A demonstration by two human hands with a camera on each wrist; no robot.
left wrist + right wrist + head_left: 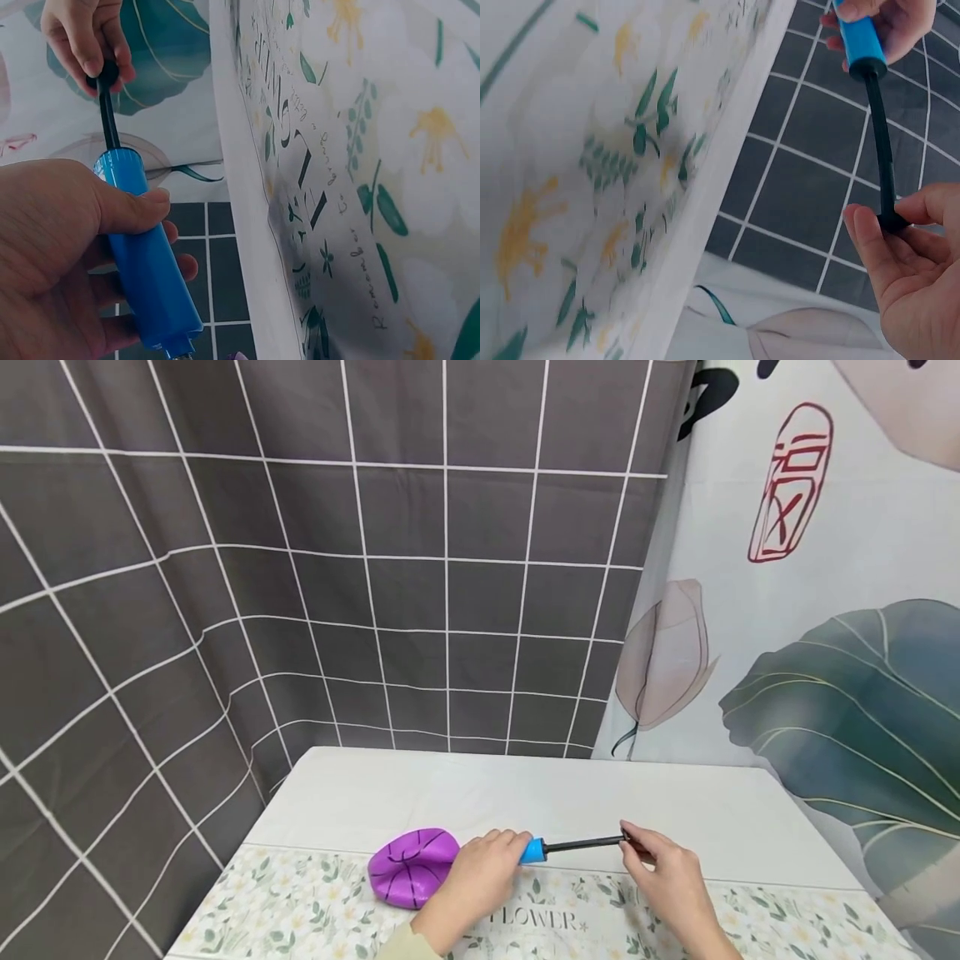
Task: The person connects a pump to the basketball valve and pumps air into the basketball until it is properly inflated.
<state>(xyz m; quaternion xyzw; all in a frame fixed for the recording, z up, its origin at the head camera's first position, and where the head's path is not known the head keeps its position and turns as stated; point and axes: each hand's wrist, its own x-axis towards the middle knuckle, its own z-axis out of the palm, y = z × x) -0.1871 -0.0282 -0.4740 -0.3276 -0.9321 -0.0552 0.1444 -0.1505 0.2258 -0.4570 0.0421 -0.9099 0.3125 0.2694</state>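
A purple ball point(408, 881) with black lines lies partly deflated and dented on the table, just left of my left hand point(483, 872). That hand grips the blue barrel of a hand pump point(154, 262), thumb along one side and fingers curled round the other. The pump's black rod point(581, 844) is drawn well out of the barrel towards the right. At its far end, my right hand point(670, 870) pinches the small black handle point(892, 221) between thumb and fingers. A metal tip shows at the barrel's other end in the left wrist view, facing the ball's side.
The table point(525, 785) has a white back half and a floral printed front strip with lettering. Behind it hangs a dark grey curtain point(405, 602) with a white grid. A white cloth point(682, 727) with large leaf prints hangs at the right.
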